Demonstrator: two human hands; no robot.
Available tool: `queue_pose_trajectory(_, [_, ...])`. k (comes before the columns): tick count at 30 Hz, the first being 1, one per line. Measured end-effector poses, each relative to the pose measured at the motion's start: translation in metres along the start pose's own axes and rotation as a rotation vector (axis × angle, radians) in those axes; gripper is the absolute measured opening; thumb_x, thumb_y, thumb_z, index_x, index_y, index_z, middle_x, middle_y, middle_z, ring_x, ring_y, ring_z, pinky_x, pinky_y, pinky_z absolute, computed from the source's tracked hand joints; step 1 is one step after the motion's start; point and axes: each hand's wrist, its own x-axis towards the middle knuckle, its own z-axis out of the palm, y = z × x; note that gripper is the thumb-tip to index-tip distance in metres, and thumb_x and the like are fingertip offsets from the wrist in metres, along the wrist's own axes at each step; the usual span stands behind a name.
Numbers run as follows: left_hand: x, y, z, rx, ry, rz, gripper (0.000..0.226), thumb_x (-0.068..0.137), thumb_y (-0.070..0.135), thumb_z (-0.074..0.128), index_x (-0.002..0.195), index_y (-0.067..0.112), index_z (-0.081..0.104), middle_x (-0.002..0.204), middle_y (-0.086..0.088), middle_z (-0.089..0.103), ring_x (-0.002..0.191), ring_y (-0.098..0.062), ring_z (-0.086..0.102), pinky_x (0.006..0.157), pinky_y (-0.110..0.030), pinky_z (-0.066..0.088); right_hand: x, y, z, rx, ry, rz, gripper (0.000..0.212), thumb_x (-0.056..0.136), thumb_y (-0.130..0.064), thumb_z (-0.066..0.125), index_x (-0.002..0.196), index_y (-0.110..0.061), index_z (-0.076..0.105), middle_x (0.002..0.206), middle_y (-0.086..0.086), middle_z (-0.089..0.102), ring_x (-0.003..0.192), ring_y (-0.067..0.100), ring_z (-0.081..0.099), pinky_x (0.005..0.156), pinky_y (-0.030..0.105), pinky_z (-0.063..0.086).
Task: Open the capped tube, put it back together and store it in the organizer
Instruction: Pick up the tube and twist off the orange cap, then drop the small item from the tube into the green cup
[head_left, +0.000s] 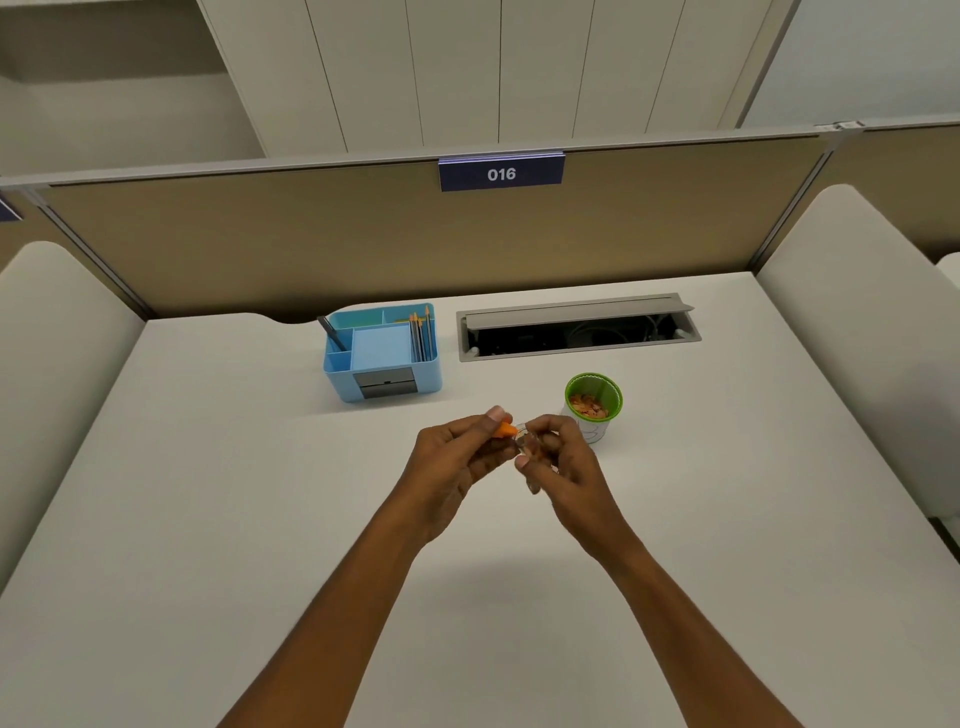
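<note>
My left hand (457, 457) pinches a small orange cap (504, 430) between thumb and fingers, above the middle of the white desk. My right hand (558, 462) grips a small clear tube (525, 441), mostly hidden by its fingers. The cap's end meets the tube's open end; I cannot tell whether it is seated. The blue organizer (383, 352) stands behind and to the left, with several pencils in its right compartment and a dark pen at its left.
A white cup with a green rim (593, 405), holding orange bits, stands just behind my right hand. An open cable tray (576, 327) is set into the desk at the back. A beige partition with a "016" sign (501, 173) closes the far side.
</note>
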Motion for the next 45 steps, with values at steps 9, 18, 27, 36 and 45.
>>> queue_pose_trajectory(9, [0.011,0.002,-0.005,-0.204,0.073,-0.027,0.015,0.088,0.018,0.069,0.097,0.01,0.078,0.099,-0.012,0.08,0.094,-0.023,0.077,0.084,-0.032,0.063,0.019,0.008,-0.021,0.264,0.158,0.11,0.03,0.1,-0.016,0.06,0.129,-0.013,0.062,0.126,0.005,0.064,0.1,0.02,0.065,0.083,0.029,0.055])
queue_pose_trajectory(18, [0.03,0.013,-0.033,-0.23,0.067,-0.008,0.02,0.088,0.014,0.067,0.107,0.01,0.074,0.106,-0.011,0.08,0.098,-0.023,0.077,0.082,-0.028,0.063,0.067,0.012,-0.08,0.202,0.259,0.058,0.033,0.098,-0.009,0.061,0.13,-0.017,0.066,0.133,0.004,0.068,0.122,0.024,0.064,0.105,0.04,0.052])
queue_pose_trajectory(27, [0.038,0.002,-0.055,-0.336,0.06,-0.05,0.037,0.081,0.011,0.068,0.117,0.002,0.07,0.114,-0.018,0.076,0.105,-0.028,0.075,0.09,-0.033,0.06,0.093,0.032,-0.121,-0.472,0.489,0.029,0.05,0.09,-0.01,0.073,0.136,-0.011,0.054,0.101,0.006,0.071,0.094,0.023,0.067,0.08,0.023,0.054])
queue_pose_trajectory(36, [0.04,-0.017,-0.064,-0.227,0.088,-0.063,0.028,0.089,0.005,0.066,0.115,-0.001,0.071,0.114,-0.02,0.076,0.109,-0.029,0.073,0.092,-0.033,0.059,0.103,0.048,-0.135,-0.892,0.325,-0.062,0.034,0.082,0.008,0.073,0.114,-0.003,0.071,0.105,0.015,0.067,0.082,0.026,0.068,0.081,0.041,0.063])
queue_pose_trajectory(45, [0.047,-0.013,-0.065,-0.228,0.114,-0.066,0.024,0.089,0.005,0.066,0.112,0.002,0.073,0.112,-0.019,0.077,0.107,-0.029,0.074,0.091,-0.034,0.059,0.106,0.052,-0.135,-0.85,0.377,-0.024,0.038,0.079,0.009,0.076,0.113,-0.007,0.067,0.095,0.014,0.069,0.082,0.029,0.068,0.079,0.044,0.062])
